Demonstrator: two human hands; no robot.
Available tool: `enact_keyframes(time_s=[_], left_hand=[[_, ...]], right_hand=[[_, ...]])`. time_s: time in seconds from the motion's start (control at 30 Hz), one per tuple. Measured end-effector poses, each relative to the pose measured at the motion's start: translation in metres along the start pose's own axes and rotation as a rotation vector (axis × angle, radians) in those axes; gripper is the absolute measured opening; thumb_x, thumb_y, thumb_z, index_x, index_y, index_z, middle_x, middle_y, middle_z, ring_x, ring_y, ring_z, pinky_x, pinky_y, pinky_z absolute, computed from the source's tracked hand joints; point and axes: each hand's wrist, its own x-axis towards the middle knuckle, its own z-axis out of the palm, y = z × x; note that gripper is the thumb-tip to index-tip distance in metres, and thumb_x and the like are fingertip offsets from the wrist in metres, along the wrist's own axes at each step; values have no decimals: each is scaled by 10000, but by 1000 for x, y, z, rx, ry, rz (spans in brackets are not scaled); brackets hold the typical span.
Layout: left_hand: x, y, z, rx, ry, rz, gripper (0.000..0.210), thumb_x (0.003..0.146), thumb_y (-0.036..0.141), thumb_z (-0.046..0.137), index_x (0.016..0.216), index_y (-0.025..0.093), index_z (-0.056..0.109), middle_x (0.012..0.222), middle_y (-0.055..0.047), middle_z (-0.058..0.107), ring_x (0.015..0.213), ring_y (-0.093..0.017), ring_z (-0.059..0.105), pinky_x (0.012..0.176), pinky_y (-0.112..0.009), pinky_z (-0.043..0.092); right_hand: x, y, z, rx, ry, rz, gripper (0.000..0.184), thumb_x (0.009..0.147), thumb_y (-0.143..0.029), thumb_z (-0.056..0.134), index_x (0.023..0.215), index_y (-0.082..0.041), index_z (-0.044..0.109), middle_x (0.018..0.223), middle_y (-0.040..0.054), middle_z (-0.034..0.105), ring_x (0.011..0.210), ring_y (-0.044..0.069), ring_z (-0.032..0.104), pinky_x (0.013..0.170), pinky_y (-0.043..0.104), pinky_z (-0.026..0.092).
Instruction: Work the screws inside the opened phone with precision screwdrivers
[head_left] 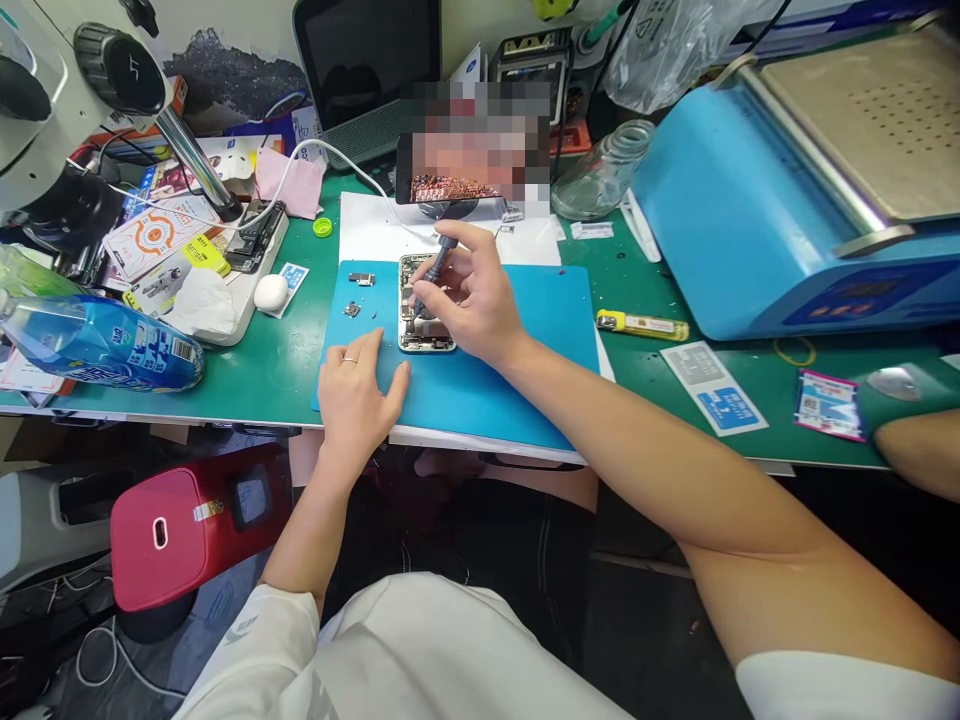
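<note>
An opened smartphone (427, 338) lies upright on a blue work mat (525, 390), its inner parts showing. My right hand (474, 295) grips a dark screwdriver (442, 252) by its handle, with the tip pointing down into the phone; the fingers hide part of the phone. My left hand (360, 385) rests flat on the mat's left part, fingers apart, with a ring on one finger. Beyond its fingertips lie a small board-like phone part (361, 279) and a cluster of tiny metal bits (351, 310).
A propped screen (450, 165) stands behind the mat. On the right are a blue heating machine (705, 220), a glass jar (600, 175) and a yellow cutter (643, 325). On the left are a blue bottle (112, 340) and a microscope (127, 75). Another person's arm (922, 450) shows at right.
</note>
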Motion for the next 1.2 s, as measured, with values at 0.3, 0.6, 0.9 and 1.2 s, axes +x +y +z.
enact_keyframes(time_s=[0.3,0.6,0.9,1.2], left_hand=[[-1,-1,1,38,-32,90,338,1035,413,597,1269,220,747,1356,-96,706,1064,-292,616,938,-433,502],[-2,-3,5,-15,-6,86,332,1024,406,614,1254,207,748,1318,-99,728,1106,-293,626,972,-441,515],[-2,-4,4,-12,13,124,296,1029,399,620,1191,210,780,1282,-89,741,1040,-271,624,925,-421,516],[-2,-3,3,-40,1,156,279,1043,389,605,1145,215,798,1249,-78,751,998,-249,614,897,-402,509]], right_hand=[[0,0,-1,10,2,19,537,1018,-445,583,1487,-360,337,1105,26,698,800,179,741,722,404,705],[0,1,-2,-8,-20,-14,542,1033,-451,557,1509,-364,313,1111,27,689,814,173,732,739,400,704],[0,1,-2,-5,-19,-3,534,1031,-434,562,1503,-375,320,1108,29,680,801,174,724,720,394,696],[-1,2,-3,-24,-36,-13,560,1040,-406,553,1536,-396,292,1174,43,678,852,181,726,734,387,677]])
